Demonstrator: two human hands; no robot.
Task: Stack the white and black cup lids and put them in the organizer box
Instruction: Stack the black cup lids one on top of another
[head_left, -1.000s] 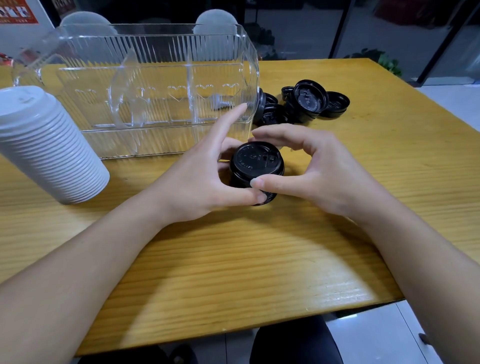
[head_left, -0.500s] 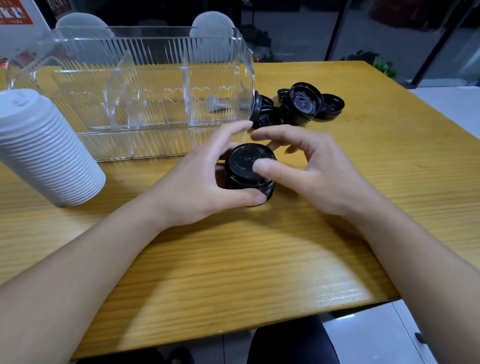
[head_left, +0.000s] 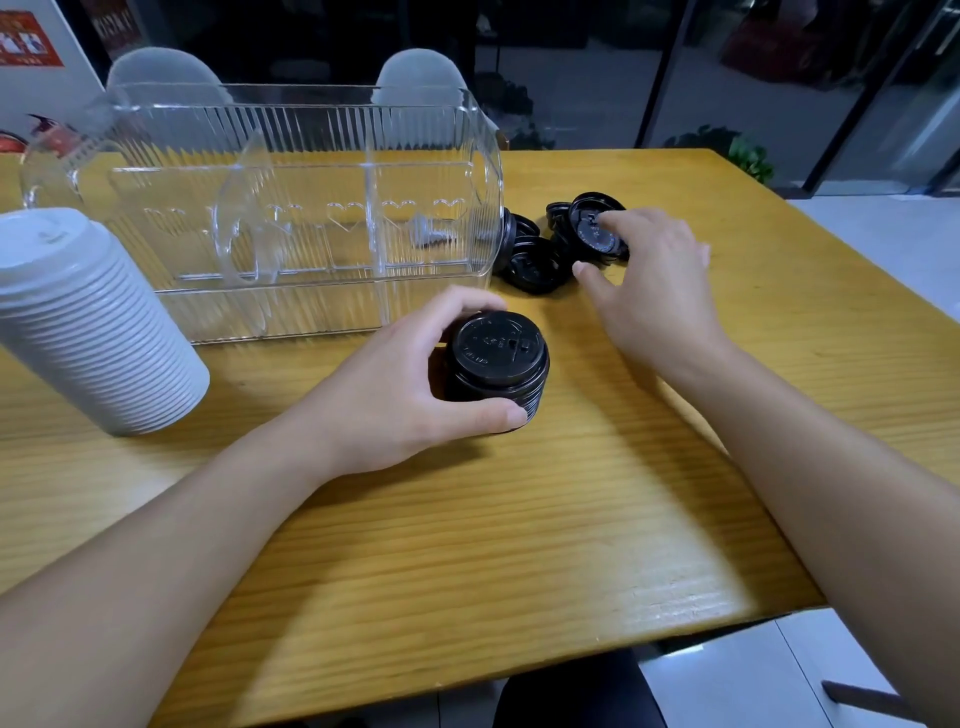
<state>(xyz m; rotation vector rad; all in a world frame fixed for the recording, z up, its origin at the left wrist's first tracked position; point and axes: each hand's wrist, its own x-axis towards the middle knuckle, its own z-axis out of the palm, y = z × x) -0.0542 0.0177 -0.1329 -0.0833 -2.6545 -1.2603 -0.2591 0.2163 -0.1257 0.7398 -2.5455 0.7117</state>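
Left hand (head_left: 410, 389) curls round the black lid stack (head_left: 496, 364) before the organizer box (head_left: 291, 208), while the spread right hand (head_left: 649, 280) touches a loose black lid (head_left: 595, 231); a careless grab could scatter that pile.

The desk (head_left: 519, 545) carries everything. At its centre stands the short stack of lids (head_left: 496, 364), with the left hand (head_left: 395, 395) wrapped around it from nine o'clock. The organizer box (head_left: 291, 218) lies behind it, toward eleven o'clock, running left to right. The tall stack of lids (head_left: 88, 322) lies tilted on the desk at nine o'clock, just before the box's left end. The loose lids (head_left: 540, 260) sit in a heap at one o'clock, touching the box's right end. The right hand (head_left: 654, 275) rests on that heap's right side, fingertips on a lid.
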